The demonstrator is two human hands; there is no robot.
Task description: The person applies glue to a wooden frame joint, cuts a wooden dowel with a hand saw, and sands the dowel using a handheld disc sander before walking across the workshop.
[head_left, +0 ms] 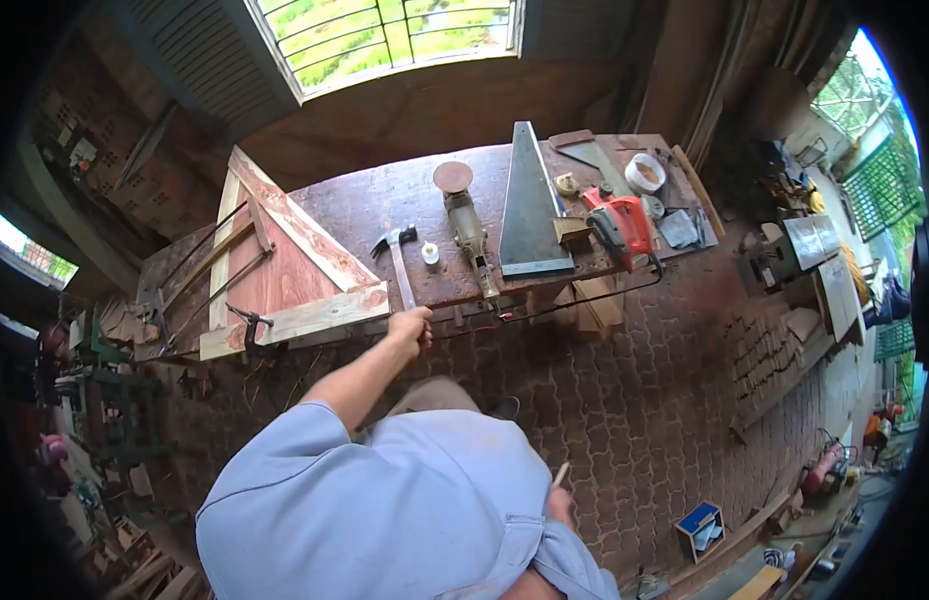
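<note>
My left hand (412,331) is closed around the handle end of a claw hammer (401,268). The hammer's head lies on the workbench (345,200), and its handle reaches the front edge. Just right of the hammer stands a small white bottle (431,253). To its left lies a wooden frame with a reddish panel (303,262), with a clamp (251,328) on its front rail. My right hand (561,505) hangs low beside my body, partly hidden by the shirt. It is closed on a thin, pale wooden stick (562,474), whose lower part I cannot see.
Right of the bottle are a metal vise-like tool (469,235), a dark tapered board (530,215), a red electric planer (625,228) and a white tub (645,172). A long bar (585,308) juts past the bench front. A blue box (700,528) stands on the brick floor.
</note>
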